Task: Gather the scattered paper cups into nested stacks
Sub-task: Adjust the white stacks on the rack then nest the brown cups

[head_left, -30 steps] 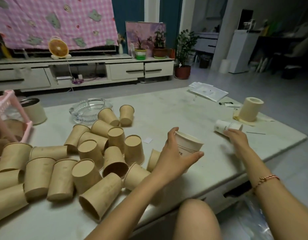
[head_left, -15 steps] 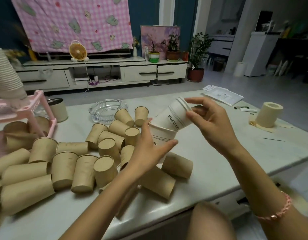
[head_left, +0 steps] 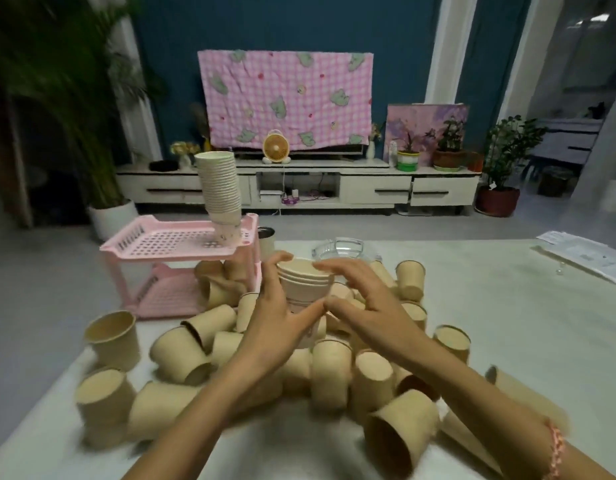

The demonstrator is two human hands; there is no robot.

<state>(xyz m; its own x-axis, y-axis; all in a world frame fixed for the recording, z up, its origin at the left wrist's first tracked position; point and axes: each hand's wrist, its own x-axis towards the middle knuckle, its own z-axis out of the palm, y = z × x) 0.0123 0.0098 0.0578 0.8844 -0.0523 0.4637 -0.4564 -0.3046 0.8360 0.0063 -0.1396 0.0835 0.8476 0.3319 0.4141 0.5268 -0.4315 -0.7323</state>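
Leftmost, in the upper left of the frame, a leafy green plant (head_left: 57, 81) stands in a white pot, and right of it a pink plastic rack (head_left: 175, 244) with two perforated tiers sits on the pale desk (head_left: 507, 323). On its top tier rises one tall nested stack (head_left: 218, 192) of white, ribbed-looking paper cups, too many to count exactly. Across the lower half of the frame lie the scattered brown cups (head_left: 182, 355), smooth tapered kraft-paper cylinders, well over twenty, most tipped on their sides and a few upright or upside down. At centre the left hand (head_left: 282, 327) wraps around a short white stack (head_left: 304, 282) showing about four rolled rims, thumb and fingers closed on its side. The right hand (head_left: 365, 306) is spread wide, fingers on the rim and thumb near the left thumb. One clear glass ashtray (head_left: 341, 249) sits just behind the stack, and papers (head_left: 583, 252) lie at the right edge.
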